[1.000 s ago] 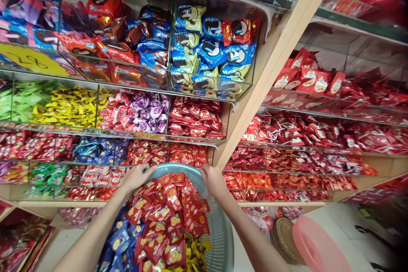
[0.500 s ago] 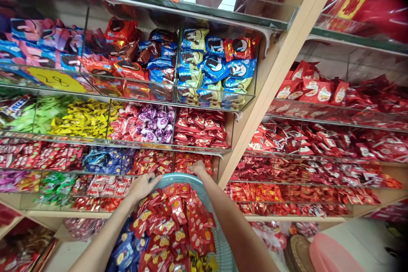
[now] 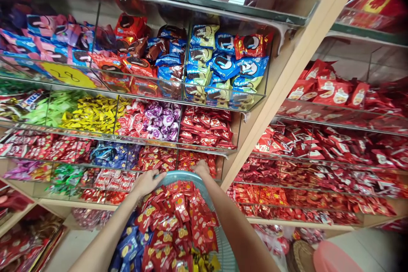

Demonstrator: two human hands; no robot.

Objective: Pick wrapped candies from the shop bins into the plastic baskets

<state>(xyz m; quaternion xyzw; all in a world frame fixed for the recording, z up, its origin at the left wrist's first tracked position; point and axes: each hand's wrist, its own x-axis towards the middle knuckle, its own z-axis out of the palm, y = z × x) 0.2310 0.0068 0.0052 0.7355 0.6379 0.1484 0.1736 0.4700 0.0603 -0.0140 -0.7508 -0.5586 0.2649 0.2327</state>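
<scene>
A teal plastic basket [image 3: 181, 174] is in front of me at the bottom of the view. It is heaped with red candy packets [image 3: 178, 225] printed with oranges, with blue packets [image 3: 129, 242] at the left and a few yellow ones [image 3: 205, 261] low on the right. My left hand [image 3: 148, 182] is closed over the far left part of the rim. At the far right of the rim, my right hand [image 3: 201, 168] is closed too, its fingers partly hidden. Just beyond it lies a shelf bin of red packets [image 3: 159, 158].
Glass-fronted shelves of wrapped sweets fill the view, split by a slanting wooden post [image 3: 280, 85]. Blue cookie packs [image 3: 225, 66] sit higher up, near a yellow price tag [image 3: 67, 75] marked 28. A pink tub [image 3: 334, 257] and a woven basket [image 3: 299, 255] stand at lower right.
The shelves have shifted a little to the right in the view as the camera turned slightly. Both hands stay on the basket, which looks almost unmoved.
</scene>
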